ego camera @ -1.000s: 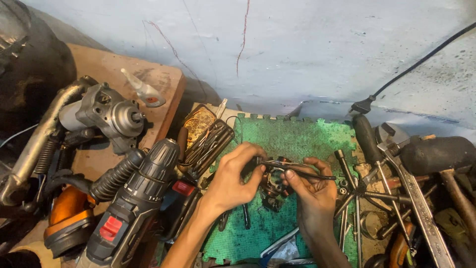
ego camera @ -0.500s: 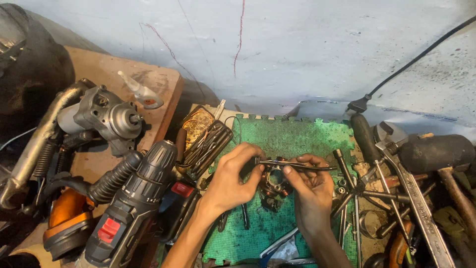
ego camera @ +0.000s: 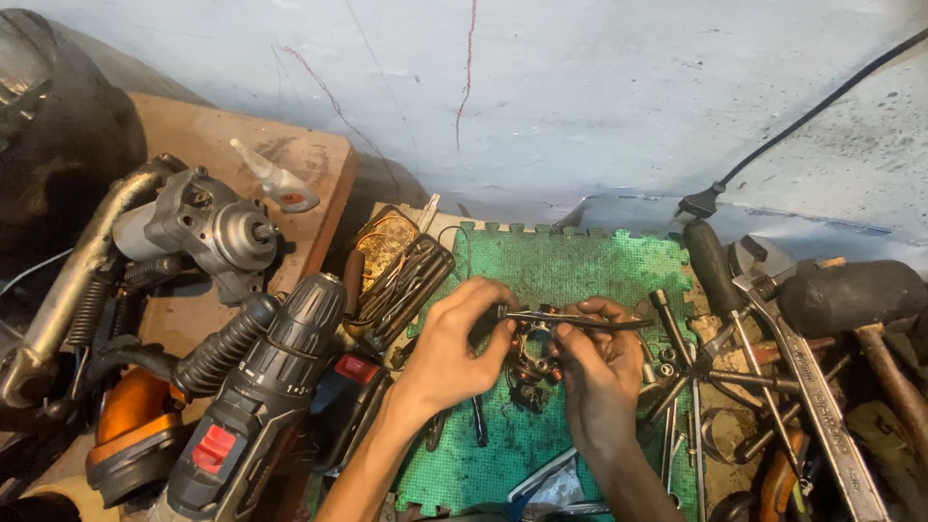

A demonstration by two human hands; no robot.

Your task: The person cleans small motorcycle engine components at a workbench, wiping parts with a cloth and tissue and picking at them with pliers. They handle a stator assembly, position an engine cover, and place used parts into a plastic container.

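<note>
I pinch a thin rod (ego camera: pixel 578 320) between both grips: left hand (ego camera: pixel 454 343) closed on its near end, right hand (ego camera: pixel 597 372) closed around its middle. Just under the grips lies a small metal part (ego camera: pixel 530 372) on the green mat (ego camera: pixel 580 266). The rod could slip into the tools (ego camera: pixel 706 377) beside my right grip, because my hold is only by fingertips.

1. Foam mat (ego camera: pixel 570 266): centre, before wall (ego camera: pixel 580 97).
2. Cordless drill (ego camera: pixel 261 406): left of mat.
3. Motor unit (ego camera: pixel 208 227): behind drill, on board (ego camera: pixel 309 179).
4. Wrenches (ego camera: pixel 812 387), mallet (ego camera: pixel 851 295): right of mat.
</note>
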